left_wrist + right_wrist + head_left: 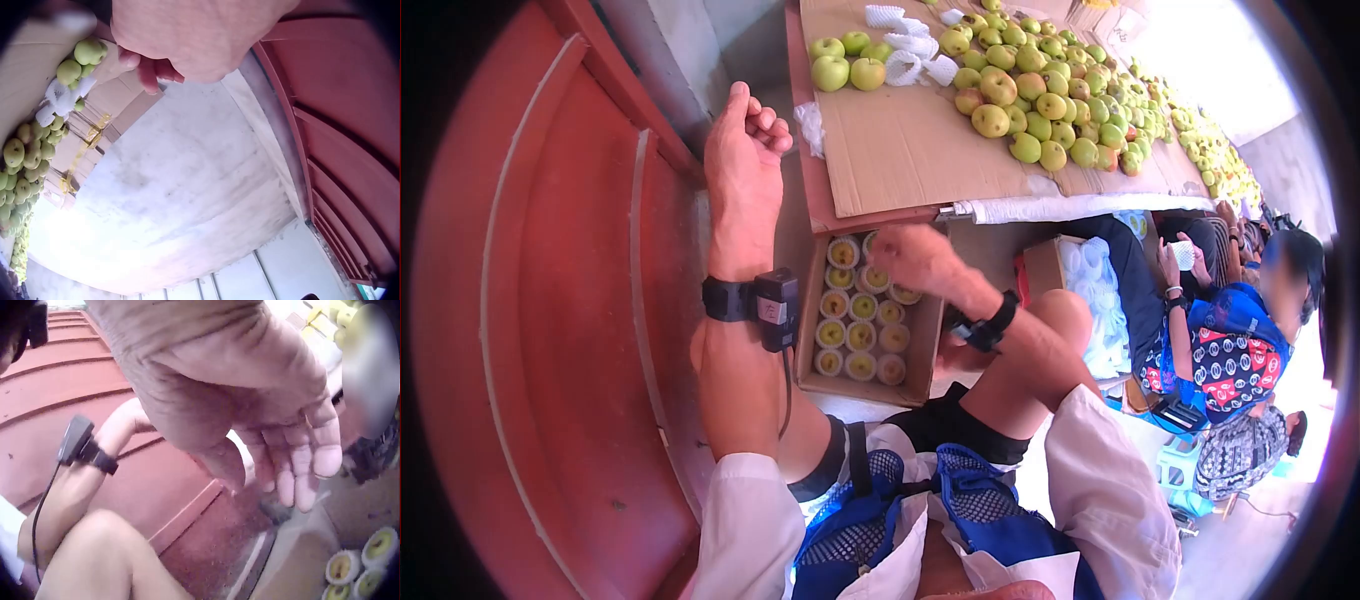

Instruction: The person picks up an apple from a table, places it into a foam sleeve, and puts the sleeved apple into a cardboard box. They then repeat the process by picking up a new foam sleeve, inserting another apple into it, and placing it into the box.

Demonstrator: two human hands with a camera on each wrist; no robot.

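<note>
My left hand [745, 155] is raised beside the table's near corner, its fingers loosely curled and nothing in them. In the left wrist view the same hand [194, 37] shows only its lower palm and a few fingertips. Below the table edge, my right hand [920, 262] hovers over a cardboard box [862, 391], covering part of its far end. The right wrist view shows that hand [250, 412] with fingers extended and relaxed, holding nothing. Rows of apples [861, 335] in white foam net sleeves fill the box; several of them [342, 567] also appear below the fingers.
On the cardboard-covered table [890, 160] lie a big pile of green-yellow apples [1050, 100], a small group of apples [830, 72] and loose foam nets [912, 50]. A box of foam nets [1095, 300] stands right, near a seated person [1230, 340]. A red metal door [570, 300] is left.
</note>
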